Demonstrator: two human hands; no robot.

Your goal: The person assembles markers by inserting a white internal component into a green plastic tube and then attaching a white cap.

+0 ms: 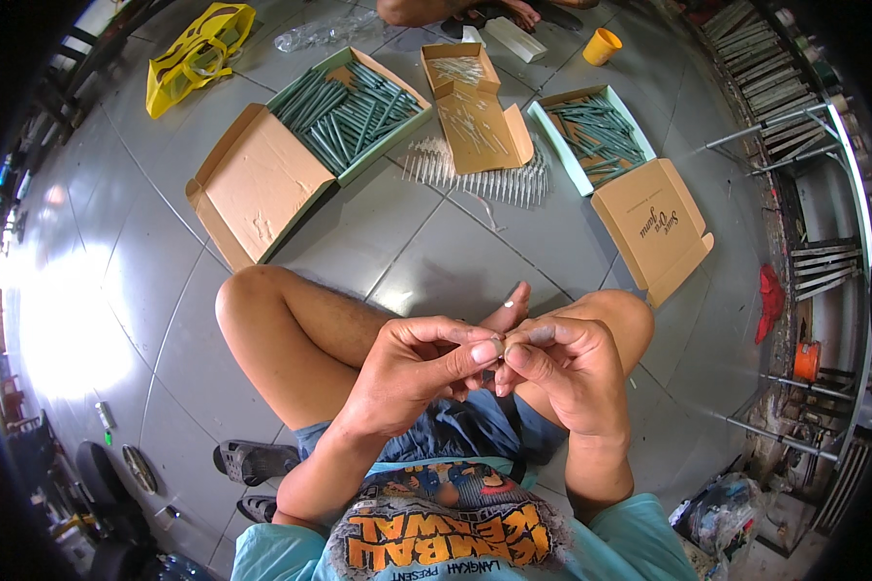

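Above my lap, my left hand [412, 366] and my right hand [579, 373] meet at the fingertips. Each pinches with thumb and index finger. Between the tips sits something tiny, mostly hidden by the fingers, and its kind does not show. Dark smudges mark the fingertips. On the floor ahead lies an open carton [386, 153] full of dark green slender sticks [354, 108]. A smaller open carton [499, 145] with thin whitish pieces [460, 70] is in the middle. Right of it, another open carton [564, 160] holds more green sticks [601, 131].
A row of thin pointed pieces [436, 169] lies under the middle carton. A yellow bag [199, 58] is at far left, an orange cup [602, 46] at far right. Metal racks [794, 126] line the right side. Sandals [252, 463] lie at my left; another person's hand [518, 14] shows at the top.
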